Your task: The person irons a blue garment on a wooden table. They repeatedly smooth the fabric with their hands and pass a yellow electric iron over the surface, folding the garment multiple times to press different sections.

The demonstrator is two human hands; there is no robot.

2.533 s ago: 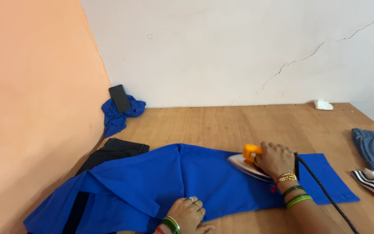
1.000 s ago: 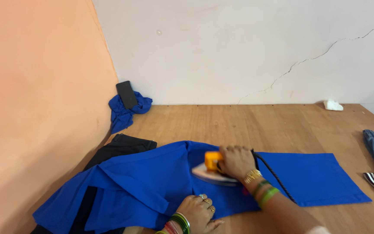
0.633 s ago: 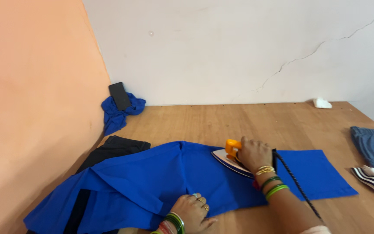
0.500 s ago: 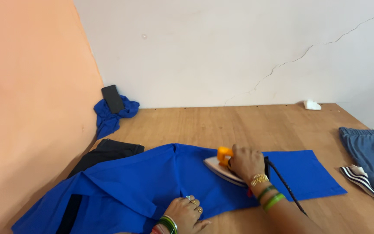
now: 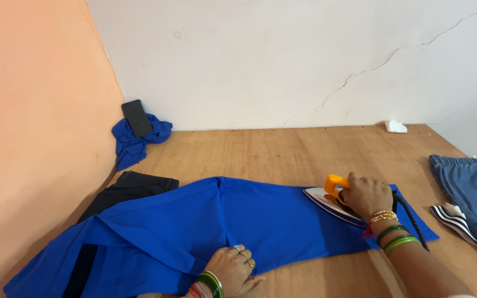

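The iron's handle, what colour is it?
Orange, on the iron gripped by the right hand; seen in the head view.

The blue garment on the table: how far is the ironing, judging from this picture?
Done, it seems: the leg of the blue garment lies flat and smooth left of the iron. In hand: the right hand grips the iron near the hem end, while the left hand pins the near edge. Left: the folded, creased upper part at far left, and the denim piece waits aside.
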